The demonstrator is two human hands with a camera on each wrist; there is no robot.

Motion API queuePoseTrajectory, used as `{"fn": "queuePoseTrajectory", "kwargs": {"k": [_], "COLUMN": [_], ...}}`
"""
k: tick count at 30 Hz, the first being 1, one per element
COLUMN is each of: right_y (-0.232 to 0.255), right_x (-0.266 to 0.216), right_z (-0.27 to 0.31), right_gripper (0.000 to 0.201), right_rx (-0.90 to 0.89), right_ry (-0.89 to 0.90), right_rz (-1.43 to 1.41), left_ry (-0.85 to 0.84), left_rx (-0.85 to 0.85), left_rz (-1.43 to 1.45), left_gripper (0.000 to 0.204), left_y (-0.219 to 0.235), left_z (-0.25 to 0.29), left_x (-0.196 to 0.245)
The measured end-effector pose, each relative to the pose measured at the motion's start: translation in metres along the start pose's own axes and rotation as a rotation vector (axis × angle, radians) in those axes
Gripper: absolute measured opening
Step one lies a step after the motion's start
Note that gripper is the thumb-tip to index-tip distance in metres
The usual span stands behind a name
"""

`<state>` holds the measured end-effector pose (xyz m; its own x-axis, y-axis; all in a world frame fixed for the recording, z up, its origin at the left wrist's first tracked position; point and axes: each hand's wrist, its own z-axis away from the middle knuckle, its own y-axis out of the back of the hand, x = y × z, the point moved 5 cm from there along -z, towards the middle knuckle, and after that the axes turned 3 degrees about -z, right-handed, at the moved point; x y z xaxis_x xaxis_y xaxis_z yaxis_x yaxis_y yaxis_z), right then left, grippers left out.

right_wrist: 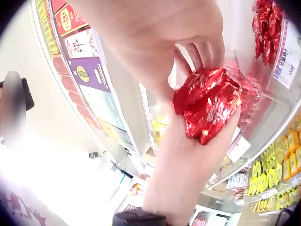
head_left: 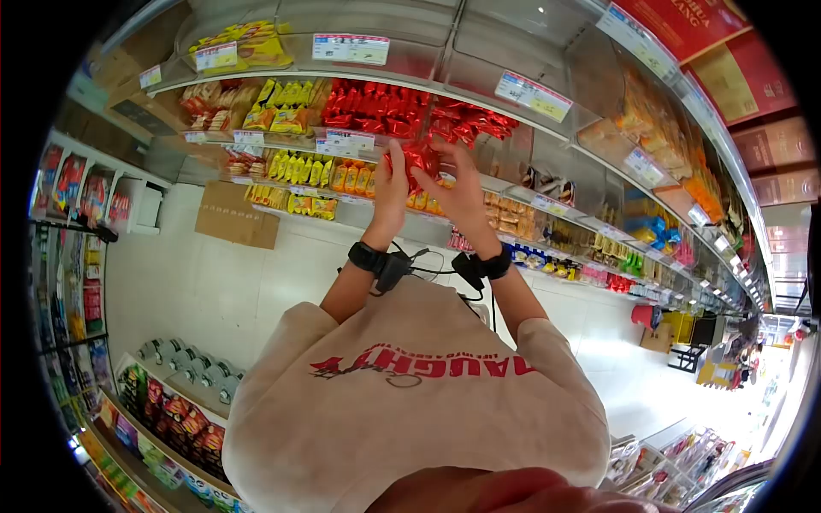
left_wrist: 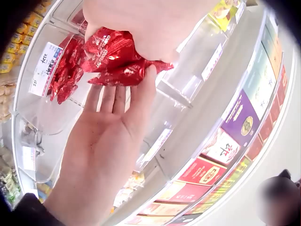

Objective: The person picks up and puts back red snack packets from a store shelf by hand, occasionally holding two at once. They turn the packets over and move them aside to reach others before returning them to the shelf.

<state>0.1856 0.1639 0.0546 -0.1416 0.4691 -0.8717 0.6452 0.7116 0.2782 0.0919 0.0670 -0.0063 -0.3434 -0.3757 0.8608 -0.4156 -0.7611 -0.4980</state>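
Observation:
Several red foil-wrapped packets (head_left: 419,159) (left_wrist: 115,59) (right_wrist: 207,104) are held in a bunch between both hands, in front of the shelves. My left hand (head_left: 390,198) (left_wrist: 155,21) (right_wrist: 181,150) grips them from one side, its fingers partly hidden behind the foil in the right wrist view. From the other side my right hand (head_left: 460,195) (left_wrist: 101,141) (right_wrist: 164,37) pinches them, its thumb against the foil in the left wrist view. Similar red packets (head_left: 372,107) (left_wrist: 66,70) (right_wrist: 268,30) lie in the clear shelf bin just beyond the hands.
Yellow packets (head_left: 282,107) and orange packets (head_left: 352,178) fill neighbouring bins. Price labels (head_left: 351,49) line the shelf edges. A cardboard box (head_left: 237,214) stands on the floor at the left. Boxed goods (left_wrist: 240,115) (right_wrist: 88,74) line another shelf.

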Motion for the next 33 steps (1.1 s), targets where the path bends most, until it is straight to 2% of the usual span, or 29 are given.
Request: {"fn": "queuePoseTrajectory", "kwargs": {"k": [5, 7, 10, 13, 14, 16, 18, 20, 22, 24, 26, 28, 29, 31, 33], "right_y": [-0.002, -0.004, -0.013, -0.019, -0.016, -0.002, 0.023, 0.056, 0.086, 0.113, 0.134, 0.118, 0.110, 0.108, 0.106], "right_x": [-0.002, 0.008, 0.001, 0.006, 0.014, 0.041, 0.066, 0.122, 0.151, 0.243, 0.315, 0.299, 0.274, 0.291, 0.279], "right_z": [0.009, 0.012, 0.018, 0.011, 0.007, -0.009, -0.041, -0.080, -0.105, -0.146, -0.152, -0.147, -0.141, -0.147, -0.145], "right_gripper": [0.053, 0.051, 0.044, 0.036, 0.035, 0.033, 0.038, 0.035, 0.042, 0.054, 0.065, 0.077, 0.061, 0.043, 0.033], "right_rx": [0.020, -0.015, -0.118, -0.186, -0.197, -0.220, -0.124, -0.043, 0.291, 0.100, -0.030, -0.048, 0.032, -0.115, 0.002], "right_ry": [-0.051, -0.078, -0.090, -0.139, -0.119, -0.074, -0.205, -0.225, 0.257, -0.101, -0.289, 0.028, 0.173, -0.388, -0.251], "right_rz": [0.069, 0.063, -0.004, -0.247, -0.249, -0.252, -0.135, 0.125, 0.373, 0.651, 0.731, 0.847, 0.843, 0.784, 0.778], "left_ry": [0.023, -0.010, 0.077, 0.106, 0.113, 0.112, 0.110, 0.102, 0.101, 0.096, 0.092, 0.090, 0.088, 0.069, 0.067], "left_rx": [-0.032, -0.113, -0.089, -0.054, -0.028, 0.014, 0.039, 0.041, 0.047, 0.049, 0.048, 0.043, 0.042, 0.027, 0.014], "left_rz": [-0.004, 0.011, 0.086, 0.106, 0.109, 0.119, 0.130, 0.136, 0.135, 0.132, 0.127, 0.112, 0.106, 0.124, 0.130], "left_gripper": [0.042, 0.040, 0.045, 0.047, 0.041, 0.044, 0.046, 0.047, 0.048, 0.048, 0.049, 0.050, 0.050, 0.051, 0.050], "left_y": [0.003, -0.012, 0.000, 0.031, 0.037, 0.038, 0.045, 0.054, 0.053, 0.050, 0.048, 0.054, 0.057, 0.060, 0.064], "left_z": [-0.002, 0.010, 0.008, -0.002, -0.004, 0.001, 0.005, 0.004, 0.011, 0.018, 0.024, 0.024, 0.023, 0.023, 0.024], "left_x": [-0.011, 0.014, 0.013, -0.002, -0.005, 0.011, 0.016, 0.016, 0.025, 0.032, 0.038, 0.035, 0.035, 0.039, 0.040]}}
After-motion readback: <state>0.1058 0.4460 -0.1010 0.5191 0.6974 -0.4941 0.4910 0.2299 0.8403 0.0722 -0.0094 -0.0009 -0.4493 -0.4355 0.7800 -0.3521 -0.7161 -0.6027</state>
